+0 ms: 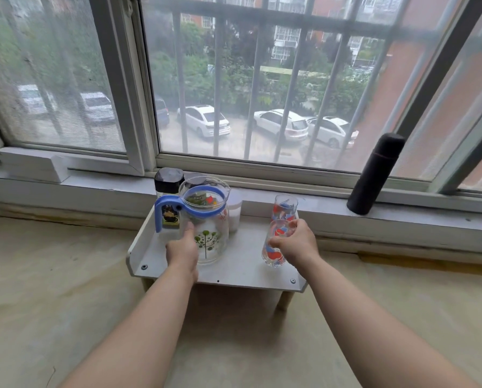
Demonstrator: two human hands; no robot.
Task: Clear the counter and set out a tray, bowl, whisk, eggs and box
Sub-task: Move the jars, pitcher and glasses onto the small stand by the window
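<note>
A small white shelf-like stand (234,271) sits on the counter below the window. On it stands a clear glass pitcher (209,236) with a blue handle and a green tree print. My left hand (182,252) rests against the pitcher's near left side, fingers wrapped on the glass. My right hand (297,243) grips a glass tumbler (273,253) with a red and blue pattern at the stand's right. A second patterned tumbler (285,207) stands just behind it.
Behind the pitcher stand a jar with a black lid (168,182) and a white container (234,215). A black thermos (375,175) leans on the window sill at the right. The beige counter (66,289) spreads around the stand.
</note>
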